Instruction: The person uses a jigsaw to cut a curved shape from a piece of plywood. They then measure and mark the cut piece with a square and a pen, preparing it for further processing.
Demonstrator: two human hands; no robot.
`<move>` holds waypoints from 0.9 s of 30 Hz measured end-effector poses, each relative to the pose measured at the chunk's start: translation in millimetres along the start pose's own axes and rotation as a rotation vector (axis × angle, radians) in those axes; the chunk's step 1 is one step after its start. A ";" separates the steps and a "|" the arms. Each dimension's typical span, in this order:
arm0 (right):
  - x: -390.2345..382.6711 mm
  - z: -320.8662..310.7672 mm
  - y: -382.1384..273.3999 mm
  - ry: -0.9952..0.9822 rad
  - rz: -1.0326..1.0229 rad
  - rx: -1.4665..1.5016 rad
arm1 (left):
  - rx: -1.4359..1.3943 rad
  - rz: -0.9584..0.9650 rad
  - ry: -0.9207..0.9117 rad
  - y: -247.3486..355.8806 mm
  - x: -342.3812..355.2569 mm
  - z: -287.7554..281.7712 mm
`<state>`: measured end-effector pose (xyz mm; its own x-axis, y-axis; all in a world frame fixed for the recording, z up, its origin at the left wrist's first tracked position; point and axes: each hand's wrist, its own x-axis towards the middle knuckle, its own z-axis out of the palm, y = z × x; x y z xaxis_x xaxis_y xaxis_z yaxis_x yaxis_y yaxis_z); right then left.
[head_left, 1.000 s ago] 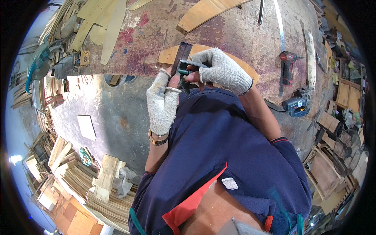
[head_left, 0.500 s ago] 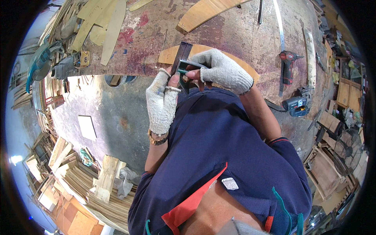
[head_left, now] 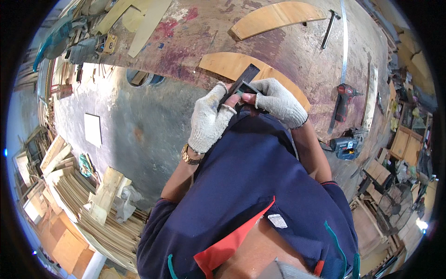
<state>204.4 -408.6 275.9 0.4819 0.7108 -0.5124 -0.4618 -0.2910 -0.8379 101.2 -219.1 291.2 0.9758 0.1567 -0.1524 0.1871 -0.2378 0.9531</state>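
Both my hands wear off-white knitted gloves with bare fingertips, and they meet in front of my body at the table's near edge. Closed around the lower part of a dark tool is my left hand (head_left: 211, 117). The tool has a narrow flat bar (head_left: 249, 73), a shorter crosspiece and a small green part near the fingertips; its exact kind I cannot make out. My right hand (head_left: 280, 102) pinches the crosspiece side, its thumb close to the left thumb. Just beyond lies a curved wooden board (head_left: 225, 63), partly hidden by the tool and right hand.
Another curved board (head_left: 278, 17) lies farther back beside a black hammer-like tool (head_left: 331, 29) and a long metal ruler (head_left: 344, 42). To the right are a red cordless drill (head_left: 343, 100) and a jigsaw (head_left: 346, 146). Stacked wood strips (head_left: 93, 218) fill the lower left.
The view has shifted, so my hands and the tool appear farther right. The tool's bar now leans more to the right, and my hands sit closer together. Both keep their hold.
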 end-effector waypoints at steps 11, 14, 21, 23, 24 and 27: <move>-146.4 -94.3 -122.1 1.220 -1.108 -0.930 | 0.171 -0.123 0.129 -43.6 8.3 -18.6; -164.9 -121.6 -108.1 1.237 -1.095 -0.963 | 0.288 0.001 0.198 -38.6 11.7 -23.2; -172.4 -144.8 -91.5 1.213 -1.063 -0.943 | 0.305 -0.073 0.228 -25.4 6.3 -30.5; -174.8 -148.7 -89.7 1.214 -1.065 -0.939 | 0.346 -0.116 0.202 -25.3 4.3 -31.4; -176.5 -150.5 -89.5 1.216 -1.071 -0.936 | 0.412 -0.049 0.238 -25.8 4.2 -30.2; -176.6 -155.2 -88.1 1.216 -1.082 -0.920 | 0.582 0.010 0.193 -19.6 4.7 -30.9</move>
<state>275.6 -607.9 411.1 0.6438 0.1328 0.7535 0.6632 -0.5881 -0.4630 98.6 -184.1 279.8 0.9501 0.3090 -0.0421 0.2617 -0.7165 0.6466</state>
